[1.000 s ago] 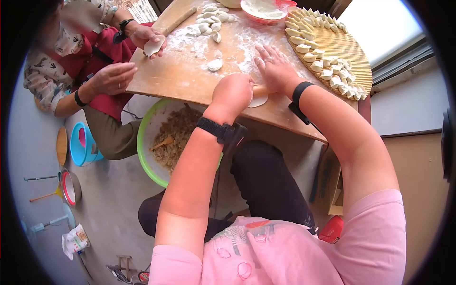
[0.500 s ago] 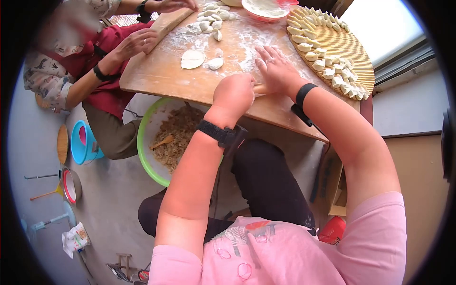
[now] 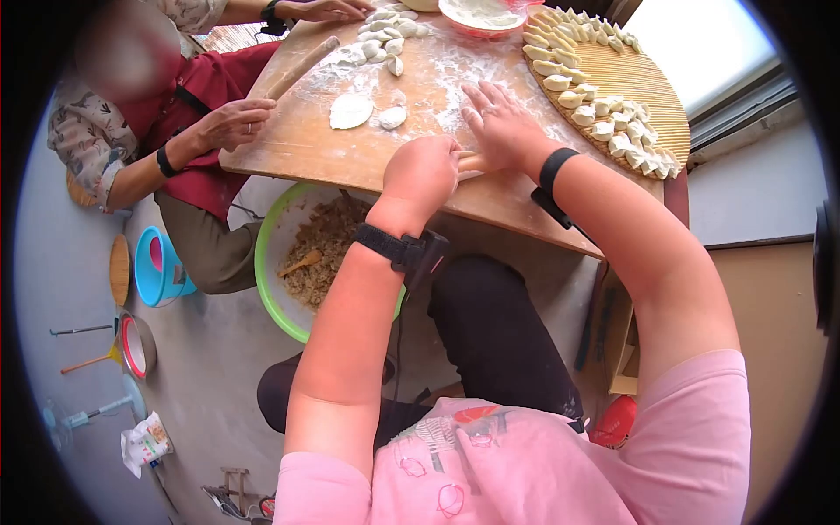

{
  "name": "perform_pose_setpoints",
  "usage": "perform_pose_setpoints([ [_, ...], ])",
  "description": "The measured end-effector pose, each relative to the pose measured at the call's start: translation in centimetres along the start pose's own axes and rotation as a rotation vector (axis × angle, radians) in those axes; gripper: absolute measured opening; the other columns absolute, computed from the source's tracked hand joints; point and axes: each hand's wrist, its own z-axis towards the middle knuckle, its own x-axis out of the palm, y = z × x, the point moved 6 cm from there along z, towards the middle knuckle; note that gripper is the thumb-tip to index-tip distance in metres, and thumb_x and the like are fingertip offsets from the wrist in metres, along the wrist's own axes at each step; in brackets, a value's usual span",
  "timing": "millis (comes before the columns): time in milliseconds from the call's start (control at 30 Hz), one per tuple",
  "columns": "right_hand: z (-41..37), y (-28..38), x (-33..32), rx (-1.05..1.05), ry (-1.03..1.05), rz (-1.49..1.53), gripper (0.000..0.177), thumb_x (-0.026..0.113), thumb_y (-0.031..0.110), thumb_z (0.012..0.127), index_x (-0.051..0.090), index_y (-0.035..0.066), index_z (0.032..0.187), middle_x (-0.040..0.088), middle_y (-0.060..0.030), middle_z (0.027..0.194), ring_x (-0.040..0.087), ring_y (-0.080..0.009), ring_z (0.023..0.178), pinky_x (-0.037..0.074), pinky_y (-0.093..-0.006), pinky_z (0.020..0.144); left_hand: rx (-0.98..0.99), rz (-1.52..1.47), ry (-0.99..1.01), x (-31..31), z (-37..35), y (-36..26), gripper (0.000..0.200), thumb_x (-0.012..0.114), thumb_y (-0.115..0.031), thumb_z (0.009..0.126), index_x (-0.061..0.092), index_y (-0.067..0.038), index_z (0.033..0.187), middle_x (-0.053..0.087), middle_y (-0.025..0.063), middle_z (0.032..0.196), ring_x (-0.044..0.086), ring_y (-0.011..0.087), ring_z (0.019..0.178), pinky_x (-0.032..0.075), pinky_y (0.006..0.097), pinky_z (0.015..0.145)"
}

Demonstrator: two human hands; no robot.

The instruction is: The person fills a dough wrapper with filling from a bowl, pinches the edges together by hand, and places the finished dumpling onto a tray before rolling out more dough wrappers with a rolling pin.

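Note:
My left hand (image 3: pixel 422 171) is closed at the near edge of the wooden board (image 3: pixel 302 144), around one end of what looks like a thin rolling pin (image 3: pixel 472 164). The pin's other end runs under the palm of my right hand (image 3: pixel 506 127), which lies palm down with its fingers spread. Any dough beneath my hands is hidden. Left of them, on the floury board, lie a flat round dough wrapper (image 3: pixel 351 111) and a small piece of dough (image 3: pixel 392 117).
Several folded dumplings (image 3: pixel 626 131) line a round reed tray (image 3: pixel 656 83) at the right. Dough pieces (image 3: pixel 385 35) and a flour bowl (image 3: pixel 481 16) sit farther back. A green-rimmed basin (image 3: pixel 278 306) of filling stands below. At left, a co-worker's hand (image 3: pixel 236 124) is beside another rolling pin (image 3: pixel 302 67).
The co-worker's near hand has moved down and toward the board's left edge, and their rolling pin now shows plainly. My hands stay at nearly the same place, with the view slightly shifted.

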Motion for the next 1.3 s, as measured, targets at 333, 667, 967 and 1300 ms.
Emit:
perform_pose_setpoints([
  [333, -7.6, 1.4, -2.2, 0.122, 0.030, 0.332, 0.053, 0.041, 0.029, 0.101, 0.035, 0.011, 0.150, 0.035, -0.0147, 0.156, 0.029, -0.0326, 0.146, 0.025, -0.0437, 0.119, -0.100, 0.324, -0.212, -4.3, 0.0, 3.4, 0.013, 0.065, -0.017, 0.087, 0.069, -0.008, 0.096, 0.068, 0.0150, 0.098, 0.063, 0.0356, 0.095, 0.050, 0.0450, 0.084],
  [667, -5.2, 0.0, -1.3, 0.187, 0.077, 0.392, 0.053, 0.036, 0.035, 0.104, 0.035, 0.011, 0.152, 0.033, -0.0173, 0.157, 0.026, -0.0332, 0.148, 0.023, -0.0432, 0.120, 0.259, 0.306, -0.172, -1.0, -0.1, -0.6, 0.014, 0.061, -0.011, 0.089, 0.074, -0.007, 0.094, 0.068, 0.0125, 0.097, 0.062, 0.0346, 0.098, 0.050, 0.0435, 0.088],
  [967, 1.0, -1.4, 0.3, 0.028, 0.026, 0.036, 0.048, 0.046, 0.033, 0.099, 0.051, 0.008, 0.140, 0.031, -0.0106, 0.160, 0.025, -0.0387, 0.147, 0.024, -0.0475, 0.120, 0.143, -0.040, 0.047, 1.0, 2.0, -0.9, 0.021, 0.056, -0.012, 0.093, 0.072, -0.004, 0.105, 0.069, 0.0190, 0.099, 0.065, 0.0375, 0.092, 0.052, 0.0412, 0.082],
  [1300, -6.1, 1.1, -1.4, 0.168, 0.092, 0.321, 0.054, 0.034, 0.033, 0.104, 0.031, 0.010, 0.153, 0.033, -0.0176, 0.157, 0.027, -0.0347, 0.147, 0.024, -0.0463, 0.119, 0.006, 0.022, 0.097, 1.0, 1.7, -0.1, 0.015, 0.066, -0.014, 0.086, 0.075, -0.004, 0.093, 0.071, 0.0189, 0.088, 0.068, 0.0337, 0.082, 0.053, 0.0403, 0.077],
])
